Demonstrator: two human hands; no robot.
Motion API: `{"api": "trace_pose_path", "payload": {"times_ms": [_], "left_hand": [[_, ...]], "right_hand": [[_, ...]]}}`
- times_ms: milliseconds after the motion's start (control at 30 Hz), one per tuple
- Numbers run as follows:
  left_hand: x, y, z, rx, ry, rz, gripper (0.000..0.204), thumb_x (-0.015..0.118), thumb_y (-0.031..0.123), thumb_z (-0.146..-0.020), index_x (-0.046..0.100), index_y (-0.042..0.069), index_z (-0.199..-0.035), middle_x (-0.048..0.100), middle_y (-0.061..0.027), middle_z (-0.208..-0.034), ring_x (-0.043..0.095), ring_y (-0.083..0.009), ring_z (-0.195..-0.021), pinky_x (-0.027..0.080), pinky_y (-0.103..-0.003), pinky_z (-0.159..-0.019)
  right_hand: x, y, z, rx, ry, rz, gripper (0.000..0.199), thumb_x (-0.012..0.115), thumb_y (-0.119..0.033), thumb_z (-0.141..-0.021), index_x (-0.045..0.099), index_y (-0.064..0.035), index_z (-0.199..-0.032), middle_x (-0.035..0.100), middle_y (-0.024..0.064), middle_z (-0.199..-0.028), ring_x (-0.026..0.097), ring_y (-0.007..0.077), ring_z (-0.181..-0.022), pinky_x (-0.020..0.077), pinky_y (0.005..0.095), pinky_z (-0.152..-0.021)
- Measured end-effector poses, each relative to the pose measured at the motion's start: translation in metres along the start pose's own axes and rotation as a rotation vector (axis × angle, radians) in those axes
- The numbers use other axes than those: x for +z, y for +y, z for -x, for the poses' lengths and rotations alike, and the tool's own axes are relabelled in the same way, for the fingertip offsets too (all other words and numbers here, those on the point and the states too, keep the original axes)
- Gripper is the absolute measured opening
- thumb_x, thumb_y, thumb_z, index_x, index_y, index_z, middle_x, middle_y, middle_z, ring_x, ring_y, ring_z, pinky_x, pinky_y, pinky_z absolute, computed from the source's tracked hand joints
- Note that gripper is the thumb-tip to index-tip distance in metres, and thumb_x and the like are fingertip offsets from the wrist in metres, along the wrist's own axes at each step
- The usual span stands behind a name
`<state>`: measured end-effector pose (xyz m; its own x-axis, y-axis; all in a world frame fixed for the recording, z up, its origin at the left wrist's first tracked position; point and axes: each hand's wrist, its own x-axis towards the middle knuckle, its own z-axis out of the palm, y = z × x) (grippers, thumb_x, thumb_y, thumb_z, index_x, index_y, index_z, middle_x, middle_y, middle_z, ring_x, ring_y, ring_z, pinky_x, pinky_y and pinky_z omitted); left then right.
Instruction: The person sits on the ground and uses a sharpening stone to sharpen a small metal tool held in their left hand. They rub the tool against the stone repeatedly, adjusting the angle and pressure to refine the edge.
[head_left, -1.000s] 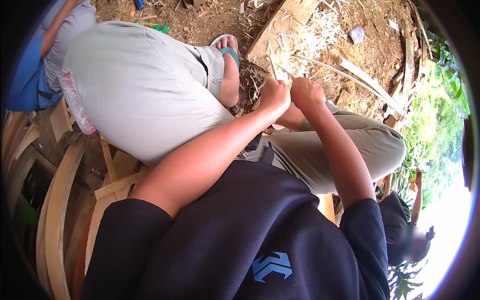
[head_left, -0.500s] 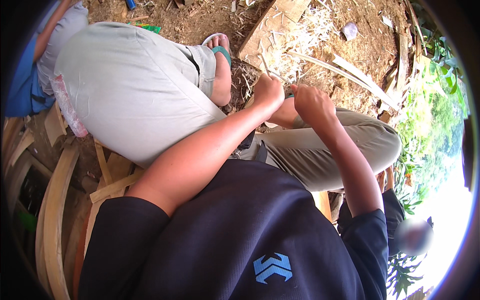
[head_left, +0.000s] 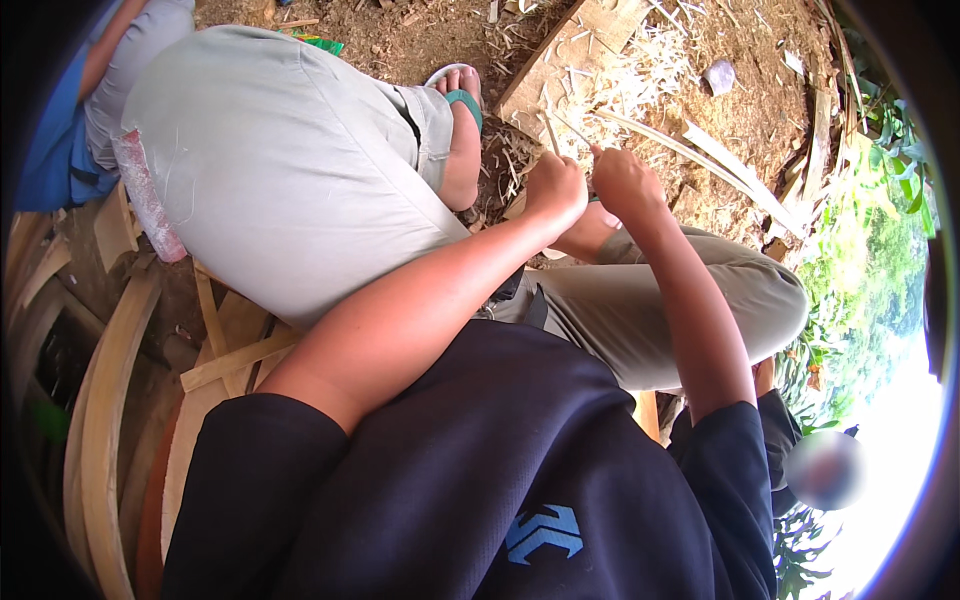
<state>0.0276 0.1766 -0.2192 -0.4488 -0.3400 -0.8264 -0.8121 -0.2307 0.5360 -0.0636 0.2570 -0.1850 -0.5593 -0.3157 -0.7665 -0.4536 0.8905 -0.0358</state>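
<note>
Bamboo sliver (head_left: 553, 132) stays pinched in my clenched left hand (head_left: 555, 188), while my fisted right hand (head_left: 622, 182) has drifted slightly right, whittling apparently ongoing.

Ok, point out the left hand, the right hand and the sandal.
left hand (head_left: 556, 190), head view, back of the fist.
right hand (head_left: 625, 182), head view, knuckles.
sandal (head_left: 466, 103), head view, green strap over the foot.

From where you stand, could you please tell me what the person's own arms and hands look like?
Both forearms are bare, with no gloves, watch or rings visible on the left hand or the right hand. The short sleeves are dark navy, part of a T-shirt bearing a blue angular emblem.
</note>
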Motion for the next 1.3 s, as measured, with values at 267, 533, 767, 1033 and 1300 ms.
{"api": "trace_pose_path", "payload": {"times_ms": [267, 533, 767, 1033, 1300], "left_hand": [[0.006, -0.007, -0.007, 0.036, 0.019, -0.029, 0.039, 0.038, 0.023, -0.101, 0.055, -0.011, -0.106, 0.063, -0.0241, -0.089, 0.066, -0.0284, -0.068, 0.051, -0.042, -0.048], [0.005, -0.010, -0.007, 0.017, -0.008, -0.081, 0.039, 0.038, 0.023, -0.102, 0.053, -0.011, -0.115, 0.063, -0.0252, -0.096, 0.068, -0.0295, -0.071, 0.051, -0.041, -0.048], [0.007, -0.008, -0.005, 0.022, 0.056, -0.003, 0.039, 0.039, 0.022, -0.101, 0.055, -0.012, -0.112, 0.065, -0.0297, -0.098, 0.070, -0.0342, -0.083, 0.052, -0.042, -0.054], [-0.003, 0.010, 0.013, 0.081, 0.077, -0.066, 0.040, 0.043, 0.019, -0.097, 0.060, -0.017, -0.100, 0.064, -0.0402, -0.099, 0.064, -0.0507, -0.100, 0.051, -0.053, -0.088], [0.007, -0.011, -0.010, -0.003, 0.039, 0.008, 0.039, 0.042, 0.020, -0.097, 0.061, -0.013, -0.106, 0.065, -0.0374, -0.104, 0.064, -0.0485, -0.104, 0.051, -0.051, -0.090]], "right_hand": [[-0.023, 0.016, 0.048, -0.064, 0.049, 0.040, 0.051, 0.040, -0.038, -0.107, 0.072, -0.0032, -0.088, 0.072, 0.0209, -0.085, 0.071, 0.0390, -0.083, 0.0565, 0.0477, -0.075], [-0.019, 0.002, 0.046, -0.053, 0.012, 0.118, 0.050, 0.037, -0.034, -0.109, 0.072, -0.0035, -0.092, 0.074, 0.0170, -0.093, 0.074, 0.0331, -0.086, 0.0585, 0.0435, -0.076], [-0.006, -0.013, 0.029, 0.030, 0.004, 0.051, 0.051, 0.036, -0.035, -0.109, 0.069, 0.0011, -0.096, 0.073, 0.0221, -0.094, 0.072, 0.0367, -0.093, 0.0574, 0.0473, -0.082], [-0.004, -0.009, -0.006, 0.076, -0.053, -0.004, 0.048, 0.034, -0.032, -0.109, 0.072, -0.0024, -0.105, 0.073, 0.0185, -0.108, 0.072, 0.0346, -0.102, 0.0574, 0.0455, -0.087], [-0.032, 0.014, 0.041, -0.069, -0.040, 0.073, 0.052, 0.038, -0.036, -0.108, 0.073, -0.0027, -0.091, 0.074, 0.0175, -0.089, 0.073, 0.0321, -0.086, 0.0578, 0.0419, -0.079]]}}
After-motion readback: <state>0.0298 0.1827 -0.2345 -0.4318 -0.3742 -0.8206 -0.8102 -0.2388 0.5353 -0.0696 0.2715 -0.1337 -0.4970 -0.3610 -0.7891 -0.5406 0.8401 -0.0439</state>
